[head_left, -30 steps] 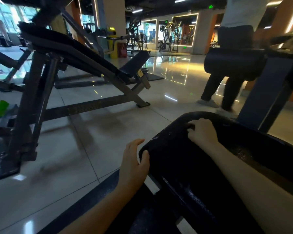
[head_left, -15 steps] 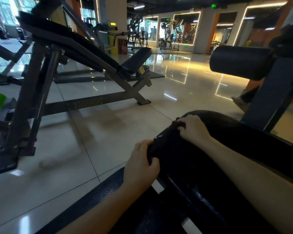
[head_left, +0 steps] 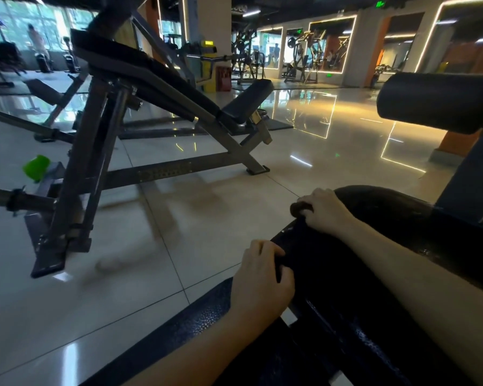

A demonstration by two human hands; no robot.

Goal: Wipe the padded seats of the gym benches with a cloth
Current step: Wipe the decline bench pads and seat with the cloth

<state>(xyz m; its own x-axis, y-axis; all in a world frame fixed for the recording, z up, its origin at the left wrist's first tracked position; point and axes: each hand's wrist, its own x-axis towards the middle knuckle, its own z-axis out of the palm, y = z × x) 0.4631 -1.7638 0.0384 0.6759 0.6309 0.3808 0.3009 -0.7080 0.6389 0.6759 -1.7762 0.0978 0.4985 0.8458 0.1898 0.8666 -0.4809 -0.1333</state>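
Gym floor, mid-clean: at far left a green object (head_left: 36, 166) sits by the foot of an incline bench (head_left: 156, 79), whose pad looks to be waiting its turn, well apart from me across the glossy floor (head_left: 179, 218). Nearer, my left hand (head_left: 262, 277) has its fingers curled together over the near-left edge of the black seat (head_left: 396, 210) I am working on. I judge that grip is there to brace me and steady the pad while the other hand works. Whether any fabric lies under those fingers, I cannot tell. Just beyond it, my right hand (head_left: 322, 211) is clamped on the cloth (head_left: 300, 208), a dark bunch that pokes out from under my curled fingers at the seat's far-left rim. The cloth is so close in tone to the vinyl that its full spread is hard to make out. It is held at the rim, I think, because the edge is where a wipe begins or ends. Wet glints on the pad further right suggest that part is already done. At far right a padded roller (head_left: 441, 103) hangs above the seat, untouched.
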